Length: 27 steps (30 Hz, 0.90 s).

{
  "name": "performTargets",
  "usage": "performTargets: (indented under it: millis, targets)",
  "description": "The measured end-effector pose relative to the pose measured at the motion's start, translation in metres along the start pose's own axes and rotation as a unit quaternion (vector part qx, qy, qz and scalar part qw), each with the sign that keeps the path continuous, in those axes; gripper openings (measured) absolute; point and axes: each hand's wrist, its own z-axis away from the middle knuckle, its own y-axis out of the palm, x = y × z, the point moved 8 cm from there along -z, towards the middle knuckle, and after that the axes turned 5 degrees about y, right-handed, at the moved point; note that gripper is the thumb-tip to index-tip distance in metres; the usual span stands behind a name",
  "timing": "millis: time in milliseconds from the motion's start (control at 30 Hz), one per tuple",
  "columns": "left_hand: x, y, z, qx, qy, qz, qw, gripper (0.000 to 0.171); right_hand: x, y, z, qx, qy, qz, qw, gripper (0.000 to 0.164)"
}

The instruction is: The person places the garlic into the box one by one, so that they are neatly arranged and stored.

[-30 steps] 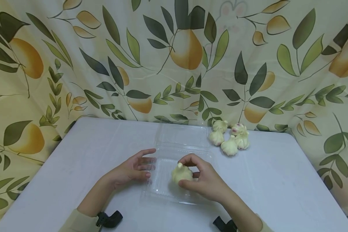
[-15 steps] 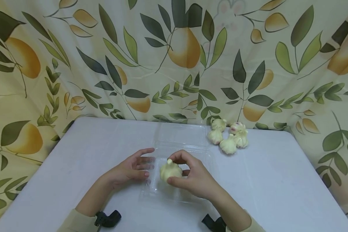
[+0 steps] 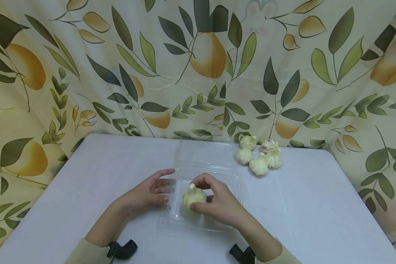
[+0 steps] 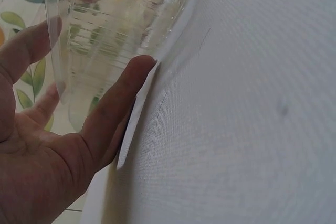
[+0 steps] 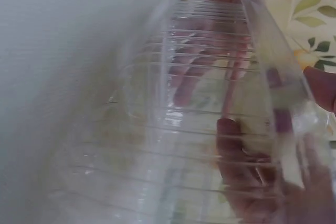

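Five knobbly garlic bulbs [image 3: 259, 165] are lying beside a clear, ridged plastic box [image 3: 198, 223]. Right hand [image 3: 219, 205] is pinching a sixth bulb [image 3: 194, 197]; left hand [image 3: 150, 192] is resting alongside, fingers loosely spread.

You have a bulb [image 3: 194, 197] over the box [image 3: 184, 220], left hand [image 3: 148, 192] at its left edge, five bulbs [image 3: 259, 165] far right.

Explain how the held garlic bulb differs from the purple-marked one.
The held bulb is in the right grip, at the clear container; the purple-marked bulb lies farther back among other bulbs. The held bulb's visible side is plain cream; the purple-marked bulb shows purple patches. Both look pale.
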Motion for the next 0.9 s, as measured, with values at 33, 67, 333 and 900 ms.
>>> performTargets:
  millis: [33, 67, 333, 900]
  targets:
    - [0.0, 0.0, 0.0, 0.001, 0.0, 0.001, 1.0, 0.087, -0.001, 0.0, 0.0, -0.001, 0.001, 0.001, 1.0, 0.044]
    - [0.0, 0.0, 0.0, 0.001, 0.001, 0.002, 1.0, 0.087, -0.002, 0.0, -0.001, -0.002, 0.001, 0.001, 1.0, 0.044]
    - [0.0, 0.001, 0.0, 0.003, 0.004, 0.005, 1.0, 0.086, -0.012, 0.002, -0.004, 0.004, 0.001, -0.009, 1.0, 0.043]
    - [0.001, 0.004, 0.0, -0.012, -0.001, 0.017, 0.9998, 0.082, -0.02, 0.018, -0.006, 0.025, -0.006, 0.045, 0.999, 0.037]
